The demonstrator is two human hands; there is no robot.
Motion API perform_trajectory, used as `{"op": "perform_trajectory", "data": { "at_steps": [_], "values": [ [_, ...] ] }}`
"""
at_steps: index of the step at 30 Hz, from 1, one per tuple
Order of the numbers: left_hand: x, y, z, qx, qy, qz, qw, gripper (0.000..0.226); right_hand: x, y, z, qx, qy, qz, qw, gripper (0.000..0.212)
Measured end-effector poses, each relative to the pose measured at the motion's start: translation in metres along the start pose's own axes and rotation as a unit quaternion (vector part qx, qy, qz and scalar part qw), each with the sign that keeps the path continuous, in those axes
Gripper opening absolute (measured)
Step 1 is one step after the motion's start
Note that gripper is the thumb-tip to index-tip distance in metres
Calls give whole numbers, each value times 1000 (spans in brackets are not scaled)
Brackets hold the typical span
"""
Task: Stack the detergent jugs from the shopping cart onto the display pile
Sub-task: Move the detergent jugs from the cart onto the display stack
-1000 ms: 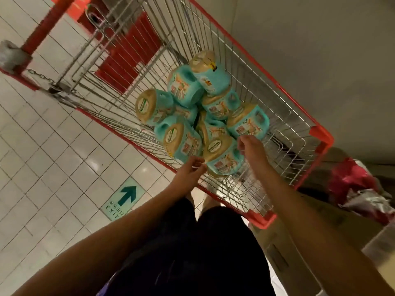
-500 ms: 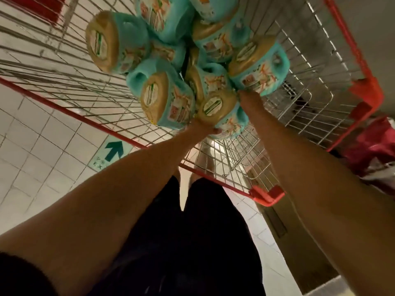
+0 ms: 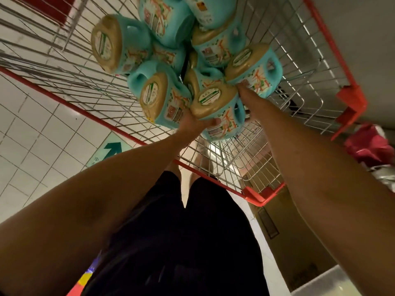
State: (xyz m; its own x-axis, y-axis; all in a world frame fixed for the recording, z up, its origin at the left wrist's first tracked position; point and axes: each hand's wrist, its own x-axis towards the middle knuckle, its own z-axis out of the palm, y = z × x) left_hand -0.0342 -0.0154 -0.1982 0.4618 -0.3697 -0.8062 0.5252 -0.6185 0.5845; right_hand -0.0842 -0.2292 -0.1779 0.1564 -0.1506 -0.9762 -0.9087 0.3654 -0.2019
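Observation:
Several teal detergent jugs with gold caps lie heaped in a wire shopping cart (image 3: 265, 199) with a red rim. The nearest jug (image 3: 215, 107) lies on its side, cap towards me. My left hand (image 3: 192, 124) grips its lower left side, thumb across the label. On the other side, my right hand (image 3: 249, 101) wraps round the jug beside its handle, wedged against a neighbouring jug (image 3: 254, 69); its fingertips are hidden. The display pile is out of view.
My legs in black shorts stand against the cart's near rim. A brown cardboard box (image 3: 277, 212) sits under the cart's right corner, with a red bag (image 3: 369, 144) further right. A green arrow sign (image 3: 111, 148) marks the white tiled floor on the left.
The view has closed in on the cart. Both arms reached deeper, and my left hand went from just short of the jugs to gripping the nearest one.

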Motion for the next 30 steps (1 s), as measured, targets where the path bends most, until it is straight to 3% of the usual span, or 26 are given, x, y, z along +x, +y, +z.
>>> {"op": "perform_trajectory", "data": {
  "at_steps": [6, 14, 15, 18, 20, 23, 26, 30],
  "values": [
    [-57, 59, -31, -24, 75, 54, 995, 83, -69, -30, -13, 2, -42, -60, 997, 79],
    [-167, 129, -79, -43, -27, 203, 978, 34, -188, -1, -3, 7, -64, -223, 973, 66],
    [-183, 137, -82, -42, -27, 206, 977, 39, -201, 7, -1, 20, -60, -249, 966, 60],
    [-219, 148, -86, -46, -23, 208, 977, 89, -233, 28, 6, 76, -19, -313, 947, 64],
    [-234, 150, -85, -41, -19, 219, 975, 97, -250, 39, 15, 120, 7, -346, 930, 72],
    [-255, 150, -76, -34, -9, 238, 971, 96, -278, 59, 29, 215, 14, -355, 910, 77],
    [-266, 146, -70, -49, -5, 241, 969, 95, -305, 80, 43, 264, 20, -360, 895, 64],
    [-288, 129, -68, -31, -47, 240, 969, 78, -333, 120, 68, 325, 62, -364, 871, 64]
  ]
}}
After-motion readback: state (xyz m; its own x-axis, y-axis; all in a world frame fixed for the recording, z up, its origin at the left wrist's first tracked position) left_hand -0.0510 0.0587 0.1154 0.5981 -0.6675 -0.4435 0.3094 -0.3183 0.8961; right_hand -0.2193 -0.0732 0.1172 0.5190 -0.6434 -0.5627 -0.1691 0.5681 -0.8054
